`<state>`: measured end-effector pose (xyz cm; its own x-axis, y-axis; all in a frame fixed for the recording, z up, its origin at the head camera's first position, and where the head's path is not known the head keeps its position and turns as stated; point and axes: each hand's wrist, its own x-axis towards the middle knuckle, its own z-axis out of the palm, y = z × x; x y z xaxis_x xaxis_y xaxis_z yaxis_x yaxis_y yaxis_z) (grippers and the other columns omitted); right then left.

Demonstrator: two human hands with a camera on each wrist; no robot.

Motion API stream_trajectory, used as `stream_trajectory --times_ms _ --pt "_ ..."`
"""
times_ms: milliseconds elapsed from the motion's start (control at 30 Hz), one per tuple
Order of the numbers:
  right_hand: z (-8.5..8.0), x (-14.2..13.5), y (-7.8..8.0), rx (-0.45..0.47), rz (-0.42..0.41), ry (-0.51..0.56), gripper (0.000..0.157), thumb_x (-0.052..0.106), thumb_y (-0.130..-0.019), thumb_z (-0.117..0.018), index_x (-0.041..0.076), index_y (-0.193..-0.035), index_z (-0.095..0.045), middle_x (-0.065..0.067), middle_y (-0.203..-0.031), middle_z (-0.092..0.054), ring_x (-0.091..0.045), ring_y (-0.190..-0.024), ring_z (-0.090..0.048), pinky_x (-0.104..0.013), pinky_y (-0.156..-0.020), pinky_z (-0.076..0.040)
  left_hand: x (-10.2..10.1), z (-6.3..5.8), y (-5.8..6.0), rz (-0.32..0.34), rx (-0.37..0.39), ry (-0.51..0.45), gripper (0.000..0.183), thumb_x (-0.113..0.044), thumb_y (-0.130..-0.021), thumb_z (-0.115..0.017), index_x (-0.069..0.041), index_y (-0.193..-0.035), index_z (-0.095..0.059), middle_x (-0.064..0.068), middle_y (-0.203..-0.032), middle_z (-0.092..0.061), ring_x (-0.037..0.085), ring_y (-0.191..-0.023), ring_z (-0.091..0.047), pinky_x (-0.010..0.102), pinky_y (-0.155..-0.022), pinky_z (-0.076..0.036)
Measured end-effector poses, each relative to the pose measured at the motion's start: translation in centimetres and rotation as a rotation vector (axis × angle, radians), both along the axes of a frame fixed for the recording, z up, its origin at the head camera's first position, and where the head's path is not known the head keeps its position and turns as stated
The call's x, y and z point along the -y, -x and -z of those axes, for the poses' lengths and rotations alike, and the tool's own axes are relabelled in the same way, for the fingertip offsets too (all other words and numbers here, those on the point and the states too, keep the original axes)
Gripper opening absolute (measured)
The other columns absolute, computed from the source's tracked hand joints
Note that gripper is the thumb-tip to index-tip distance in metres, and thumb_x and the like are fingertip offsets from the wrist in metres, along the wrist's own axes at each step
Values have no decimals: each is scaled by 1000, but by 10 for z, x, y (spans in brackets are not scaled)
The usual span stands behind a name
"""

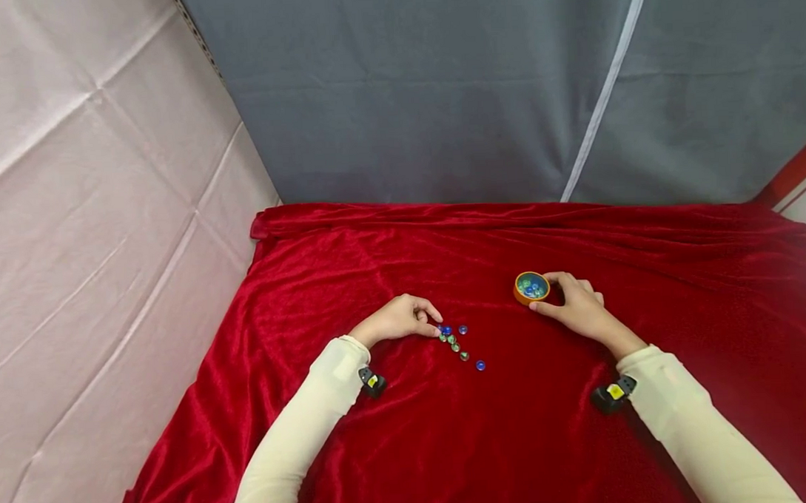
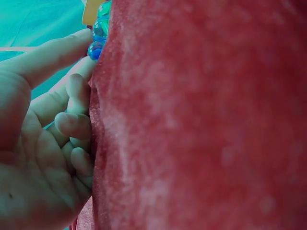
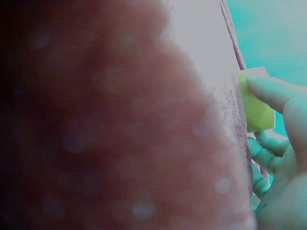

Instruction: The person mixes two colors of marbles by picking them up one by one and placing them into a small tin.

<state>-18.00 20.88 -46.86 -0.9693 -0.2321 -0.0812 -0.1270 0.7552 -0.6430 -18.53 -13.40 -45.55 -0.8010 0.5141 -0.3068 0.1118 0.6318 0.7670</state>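
In the head view my left hand (image 1: pixel 403 318) is low over the red cloth, its thumb and forefinger pinching a blue marble (image 2: pixel 95 50) at their tips. The other fingers curl loosely toward the palm in the left wrist view. Close by, several blue and green glass marbles lie in a loose line, with a green marble (image 1: pixel 464 357) and a blue marble (image 1: pixel 481 366) at its near end. My right hand (image 1: pixel 581 310) grips a small round orange container (image 1: pixel 522 298) from its right side, thumb in front and fingers behind. Blue and green marbles (image 1: pixel 532 286) lie inside it.
Wrinkled red velvet cloth (image 1: pixel 516 447) covers the surface under both hands. A grey curtain (image 1: pixel 405 111) hangs behind it, and a pale fabric wall (image 1: pixel 96 240) stands on the left. Each wrist carries a small black camera.
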Motion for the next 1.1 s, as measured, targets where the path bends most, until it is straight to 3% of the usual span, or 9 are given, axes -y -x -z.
stream_trajectory --times_ms 800,1100 --pt "0 0 0 -2 1 2 66 40 -89 -67 0 -135 -41 -25 -135 -46 -43 -118 -35 -52 -84 -24 -3 2 -1 4 -64 91 18 -17 -78 -78 -17 -96 -74 -8 -64 -52 4 -60 -42 18 -62 -37" --pt "1 0 -1 -4 5 2 66 39 -88 -68 0 -135 -42 -26 -134 -46 -43 -118 -36 -53 -84 -24 -2 2 1 -15 -25 9 18 -13 -79 -77 -10 -97 -74 -6 -64 -52 5 -60 -42 19 -61 -36"
